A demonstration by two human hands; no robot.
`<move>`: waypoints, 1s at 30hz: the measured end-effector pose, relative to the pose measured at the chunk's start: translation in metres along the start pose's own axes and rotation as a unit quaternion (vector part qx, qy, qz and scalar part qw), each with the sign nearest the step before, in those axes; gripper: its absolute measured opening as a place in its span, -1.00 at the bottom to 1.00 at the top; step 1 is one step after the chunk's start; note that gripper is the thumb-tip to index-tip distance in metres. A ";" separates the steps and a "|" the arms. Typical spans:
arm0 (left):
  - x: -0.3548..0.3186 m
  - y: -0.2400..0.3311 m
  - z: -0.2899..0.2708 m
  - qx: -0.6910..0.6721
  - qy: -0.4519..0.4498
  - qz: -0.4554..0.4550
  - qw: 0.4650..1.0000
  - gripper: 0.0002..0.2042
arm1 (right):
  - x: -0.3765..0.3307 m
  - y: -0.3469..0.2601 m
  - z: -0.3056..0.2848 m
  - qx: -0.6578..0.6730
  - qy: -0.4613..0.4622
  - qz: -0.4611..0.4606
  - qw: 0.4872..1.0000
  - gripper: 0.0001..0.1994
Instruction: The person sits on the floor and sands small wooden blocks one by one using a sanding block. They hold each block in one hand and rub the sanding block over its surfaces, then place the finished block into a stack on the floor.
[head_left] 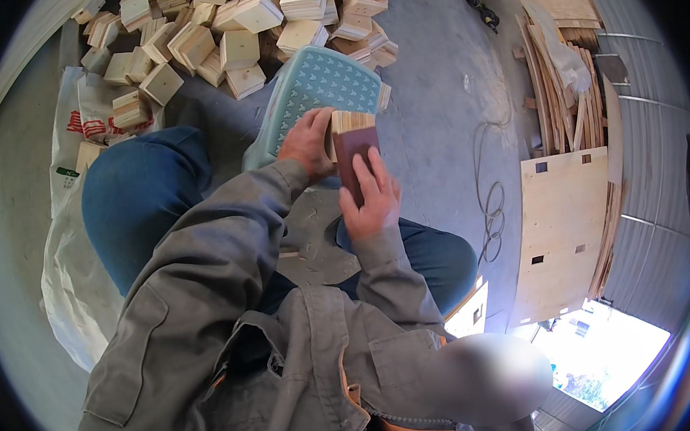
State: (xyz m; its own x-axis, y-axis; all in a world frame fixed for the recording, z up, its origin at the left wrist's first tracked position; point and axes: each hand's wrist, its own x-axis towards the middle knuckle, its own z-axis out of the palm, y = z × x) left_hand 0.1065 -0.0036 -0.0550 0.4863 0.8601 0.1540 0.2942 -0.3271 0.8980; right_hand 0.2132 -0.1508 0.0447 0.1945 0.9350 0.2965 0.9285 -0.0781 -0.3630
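Note:
Over a light-blue plastic stool (329, 78) with a raised pattern on its top, my left hand (307, 144) is closed on a plywood block (353, 121) with layered edges. A dark red-brown slab (356, 148) lies against the block's side facing me; I cannot tell whether it is a separate piece. My right hand (374, 198) grips this slab, its fingers stretched along the brown face and the thumb by the left edge. The left palm side and the block's underside are hidden.
Many square plywood blocks (240, 50) are heaped on the floor beyond the stool. A white woven sack (65, 232) spreads at the left. Plywood sheets and wood strips (563, 226) lean along the right wall. A cable (487, 207) loops across the floor, with a power tool (484, 1) farther off.

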 end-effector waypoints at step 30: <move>0.002 0.004 -0.002 -0.007 -0.015 -0.020 1.000 -0.03 | 0.017 0.021 -0.007 -0.026 -0.007 0.059 0.998 -0.32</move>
State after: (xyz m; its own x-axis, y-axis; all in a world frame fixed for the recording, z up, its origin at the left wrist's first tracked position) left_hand 0.1066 -0.0023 -0.0505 0.4990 0.8602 0.1048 0.3027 -0.2864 0.9091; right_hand 0.2384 -0.1391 0.0480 0.3001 0.9225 0.2425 0.9144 -0.2058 -0.3486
